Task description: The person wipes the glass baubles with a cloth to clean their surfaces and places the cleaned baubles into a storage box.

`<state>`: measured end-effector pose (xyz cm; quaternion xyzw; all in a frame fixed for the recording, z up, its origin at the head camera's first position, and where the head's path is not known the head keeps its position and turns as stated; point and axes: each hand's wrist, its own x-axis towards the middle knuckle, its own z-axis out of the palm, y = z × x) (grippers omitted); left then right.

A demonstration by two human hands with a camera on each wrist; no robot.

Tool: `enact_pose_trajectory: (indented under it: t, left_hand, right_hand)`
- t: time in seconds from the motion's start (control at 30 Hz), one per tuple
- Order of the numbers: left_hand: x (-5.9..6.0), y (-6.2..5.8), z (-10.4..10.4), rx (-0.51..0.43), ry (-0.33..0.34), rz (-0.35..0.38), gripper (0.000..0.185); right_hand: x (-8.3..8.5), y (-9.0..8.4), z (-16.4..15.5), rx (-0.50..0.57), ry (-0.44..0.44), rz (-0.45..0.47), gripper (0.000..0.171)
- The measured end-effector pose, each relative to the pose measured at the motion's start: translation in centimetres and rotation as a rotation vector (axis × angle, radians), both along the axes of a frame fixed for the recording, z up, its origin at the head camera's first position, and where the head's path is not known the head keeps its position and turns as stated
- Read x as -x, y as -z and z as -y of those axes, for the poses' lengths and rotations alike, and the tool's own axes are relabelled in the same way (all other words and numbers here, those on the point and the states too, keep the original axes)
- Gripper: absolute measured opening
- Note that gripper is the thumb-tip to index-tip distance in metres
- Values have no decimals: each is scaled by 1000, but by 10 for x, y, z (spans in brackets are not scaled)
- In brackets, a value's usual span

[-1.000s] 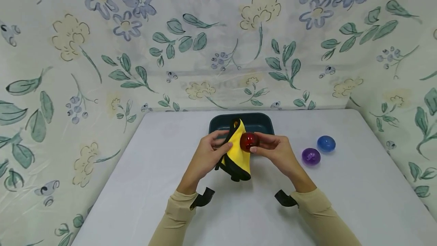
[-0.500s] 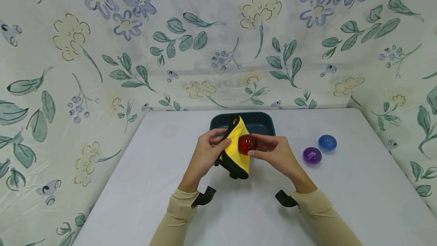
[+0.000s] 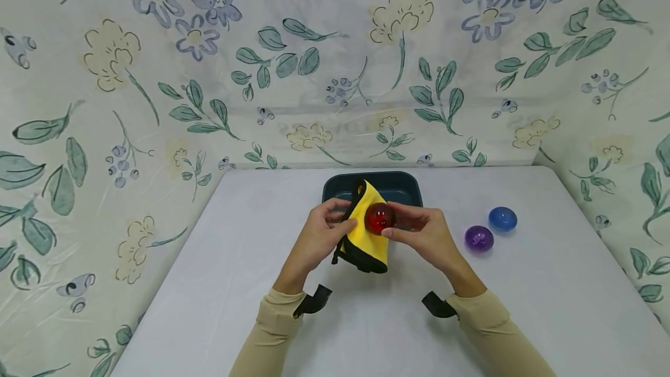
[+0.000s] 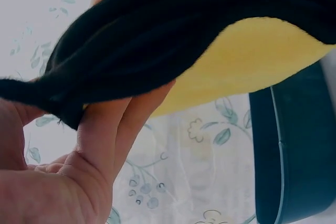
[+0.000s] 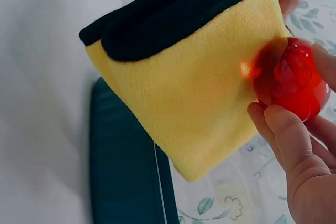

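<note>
Still, after only slight shifts, the red ball [image 3: 379, 217] is pinched by the part-curled right hand [image 3: 428, 231] at the face of the yellow cloth [image 3: 369, 241], which is gripped by the left hand [image 3: 320, 236] above the bench [image 3: 377, 330], so the work is judged unfinished.

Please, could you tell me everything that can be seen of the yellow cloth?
The yellow cloth looks soft and fuzzy, with thick black edging. It is folded, its layers showing at the edge, and hangs tilted in the left hand's grip. In the head view it partly covers the dark tray. The red ball overlaps its yellow side and seems to touch it, with a reddish glow beside it.
</note>
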<state>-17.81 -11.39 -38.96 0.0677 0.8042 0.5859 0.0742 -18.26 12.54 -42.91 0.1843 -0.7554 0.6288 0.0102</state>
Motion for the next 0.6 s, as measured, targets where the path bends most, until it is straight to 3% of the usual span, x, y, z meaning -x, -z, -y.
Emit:
enact_pose_trajectory:
  t: [0.27, 0.6]
  left_hand:
    - [0, -1, 0, 6, 0, -8, 40]
    - [1, 0, 1, -39, 16, -5, 37]
  right_hand:
    - [3, 2, -2, 26, 30, -9, 53]
    - [7, 3, -6, 42, 69, 47, 53]
